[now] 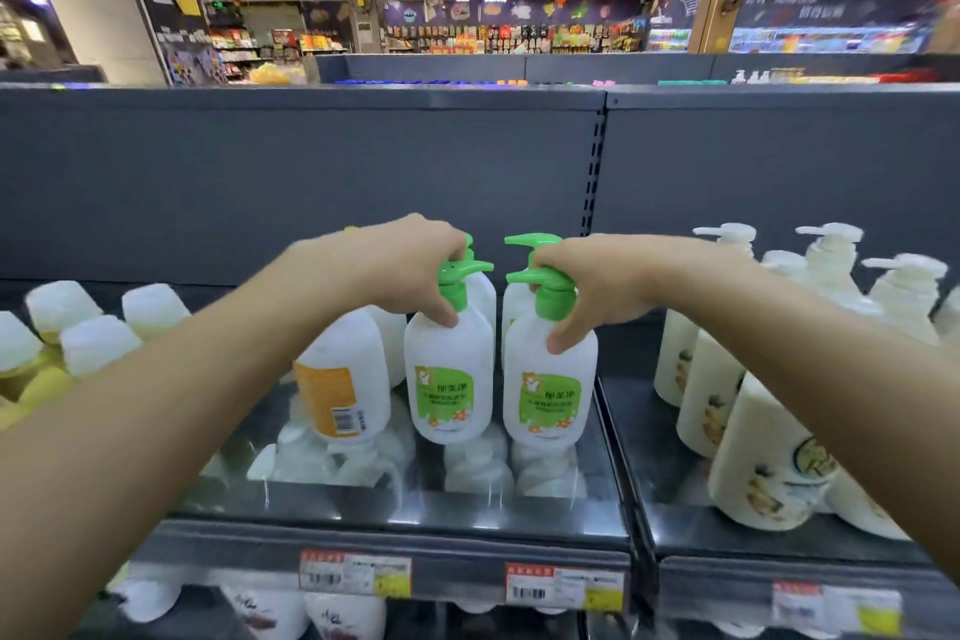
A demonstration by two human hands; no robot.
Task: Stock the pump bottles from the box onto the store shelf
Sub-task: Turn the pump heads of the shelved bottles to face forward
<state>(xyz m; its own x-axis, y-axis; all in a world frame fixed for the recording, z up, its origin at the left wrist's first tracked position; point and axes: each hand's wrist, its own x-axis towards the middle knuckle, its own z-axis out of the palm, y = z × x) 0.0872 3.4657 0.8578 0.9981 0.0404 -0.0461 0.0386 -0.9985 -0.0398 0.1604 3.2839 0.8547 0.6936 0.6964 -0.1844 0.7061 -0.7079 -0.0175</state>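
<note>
Two white pump bottles with green pumps and green labels stand side by side on the glossy dark shelf (395, 509). My left hand (410, 270) grips the neck of the left bottle (449, 379). My right hand (592, 291) grips the neck of the right bottle (550, 385). Behind each stands another green-pump bottle (524, 286), partly hidden. The box is not in view.
A white bottle with an orange label (343, 379) stands left of the pair, with yellow-and-white capped bottles (93, 343) further left. Cream pump bottles (763, 452) fill the right shelf bay. Price tags (356, 572) line the shelf edge; more bottles sit on the shelf below.
</note>
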